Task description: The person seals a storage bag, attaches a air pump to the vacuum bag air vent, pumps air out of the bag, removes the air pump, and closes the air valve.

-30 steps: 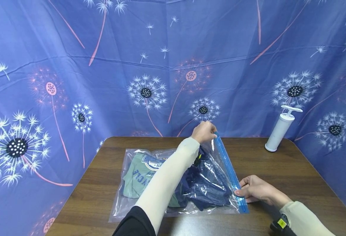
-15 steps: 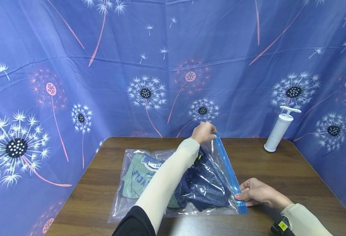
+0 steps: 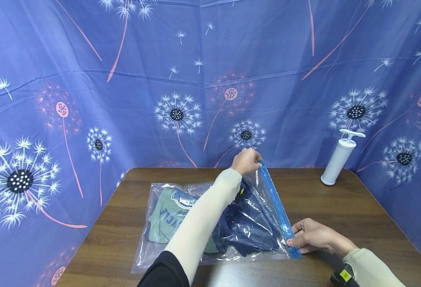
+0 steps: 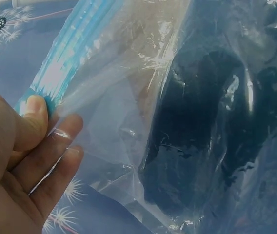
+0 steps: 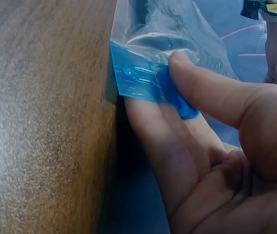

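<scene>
A clear plastic bag lies on the brown wooden bench, roughly at mid-bench, slightly left of centre. Inside it are a green garment toward the left and dark navy clothing toward the right. The bag's blue zip strip forms its right-hand edge and runs from the far side of the bench back toward the near side.

The left hand grasps the far end of the strip, thumb over it and fingers beneath, holding that corner raised off the bench; the left wrist view confirms the thumb pressed on the blue band with plastic film draped over the fingers. The right hand pinches the near end of the strip, thumb on top and fingers under, low at the bench surface; the right wrist view shows the strip's corner just beside the wood.

The bag's left and near edges lie flat, set in from the bench's left and front edges. Bare wood lies open to the right of the strip, as far as the rounded far-right corner. A white hand pump stands upright there, well apart from the bag and both hands. A blue dandelion-print curtain closes off the bench at the back and both sides.
</scene>
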`<state>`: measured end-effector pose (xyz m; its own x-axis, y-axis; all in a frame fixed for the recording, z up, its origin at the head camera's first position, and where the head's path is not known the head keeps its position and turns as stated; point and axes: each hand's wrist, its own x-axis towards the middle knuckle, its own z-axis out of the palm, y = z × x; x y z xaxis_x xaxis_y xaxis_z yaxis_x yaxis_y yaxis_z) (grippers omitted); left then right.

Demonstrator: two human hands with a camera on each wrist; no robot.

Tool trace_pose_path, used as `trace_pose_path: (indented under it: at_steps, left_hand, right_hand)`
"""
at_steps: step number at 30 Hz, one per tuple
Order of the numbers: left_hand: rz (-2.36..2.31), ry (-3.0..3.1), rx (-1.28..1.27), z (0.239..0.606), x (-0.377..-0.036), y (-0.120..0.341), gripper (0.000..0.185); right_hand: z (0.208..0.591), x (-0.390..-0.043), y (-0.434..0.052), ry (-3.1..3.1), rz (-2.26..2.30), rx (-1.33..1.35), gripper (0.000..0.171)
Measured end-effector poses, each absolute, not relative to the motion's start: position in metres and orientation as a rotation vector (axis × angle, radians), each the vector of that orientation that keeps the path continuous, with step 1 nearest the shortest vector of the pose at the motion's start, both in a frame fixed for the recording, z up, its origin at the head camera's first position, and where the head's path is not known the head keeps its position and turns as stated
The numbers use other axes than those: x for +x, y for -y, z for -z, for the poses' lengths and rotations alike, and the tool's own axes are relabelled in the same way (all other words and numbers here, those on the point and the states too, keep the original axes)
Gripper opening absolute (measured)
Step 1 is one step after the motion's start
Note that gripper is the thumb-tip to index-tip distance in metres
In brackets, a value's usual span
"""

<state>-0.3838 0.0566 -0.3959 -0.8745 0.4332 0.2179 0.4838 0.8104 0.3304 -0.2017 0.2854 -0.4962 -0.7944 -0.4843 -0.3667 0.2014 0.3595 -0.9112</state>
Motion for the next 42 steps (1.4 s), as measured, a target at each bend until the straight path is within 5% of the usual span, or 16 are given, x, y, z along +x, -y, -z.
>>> trace_pose_path:
  at_steps: [23, 28, 42]
  left_hand:
    - [0.673, 2.865, -0.694, 0.406, -0.389, -0.048, 0.020]
    - [0.714, 2.966, -0.783, 0.411, -0.388, -0.037, 0.034]
    - [0.766, 2.965, -0.999, 0.434, -0.348, 0.096, 0.049]
  right_hand:
    - [0.509, -0.198, -0.293, -1.874, 1.559, -0.321, 0.020]
    - [0.506, -0.195, -0.290, -1.899, 1.588, -0.300, 0.024]
    - [0.491, -0.176, -0.288, -2.355, 1.344, -0.399, 0.025]
